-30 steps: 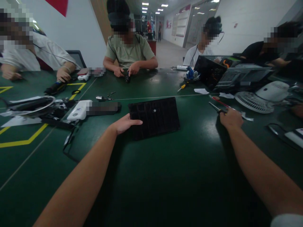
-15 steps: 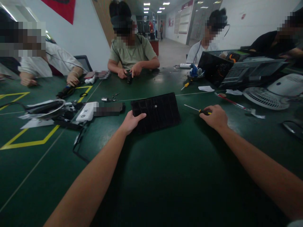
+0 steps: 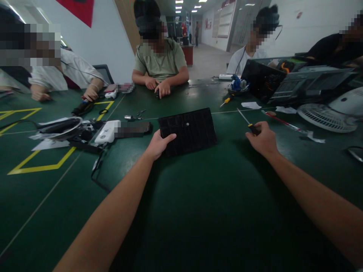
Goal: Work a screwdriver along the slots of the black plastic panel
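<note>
My left hand [image 3: 160, 145] grips the left edge of a flat black rectangular panel [image 3: 194, 138], its thumb on top and its other fingers hidden beneath. A small silvery spot, perhaps a screw head, shows near the panel's upper middle. To the right of the panel, my right hand [image 3: 263, 139] is closed around the black and yellow handle of a screwdriver [image 3: 246, 120]. The metal shaft points up and to the left, away from me, apart from the panel.
Left on the green table [image 3: 184, 211] lie a white device [image 3: 107, 132], cables and metal parts [image 3: 133, 118]. Rightward are another screwdriver [image 3: 225, 102], a red-and-clear strip [image 3: 283, 121], a white fan [image 3: 326, 117] and an open computer case [image 3: 306, 85]. Several people sit around the table.
My right hand has turned the screwdriver, so its shaft swings from pointing left to pointing up and left. My left hand keeps hold of the panel. The view has shifted slightly.
</note>
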